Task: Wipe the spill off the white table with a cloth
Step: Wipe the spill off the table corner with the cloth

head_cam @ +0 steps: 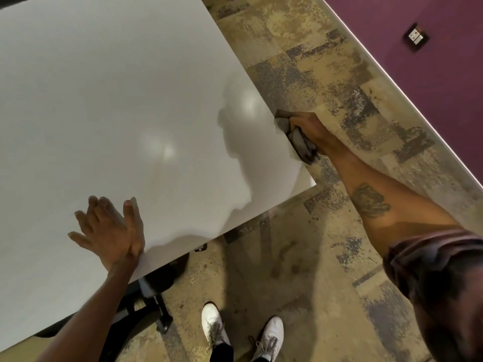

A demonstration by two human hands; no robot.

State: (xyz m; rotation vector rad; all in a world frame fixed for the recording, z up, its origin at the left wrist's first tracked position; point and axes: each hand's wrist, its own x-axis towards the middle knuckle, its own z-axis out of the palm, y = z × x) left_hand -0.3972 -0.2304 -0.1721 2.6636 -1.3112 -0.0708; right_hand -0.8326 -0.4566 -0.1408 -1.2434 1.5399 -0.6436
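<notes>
The white table fills the left and middle of the head view, its right edge running diagonally down to a near corner. My right hand grips a crumpled grey cloth pressed against that right edge, just above the corner. My left hand lies flat on the tabletop near the front edge, fingers spread, holding nothing. No spill shows on the glossy surface; only light reflections and my shadow.
Mottled beige and grey carpet lies right of the table. A purple wall with a socket plate stands at far right. A dark table base sits under the front edge. My white shoes are below.
</notes>
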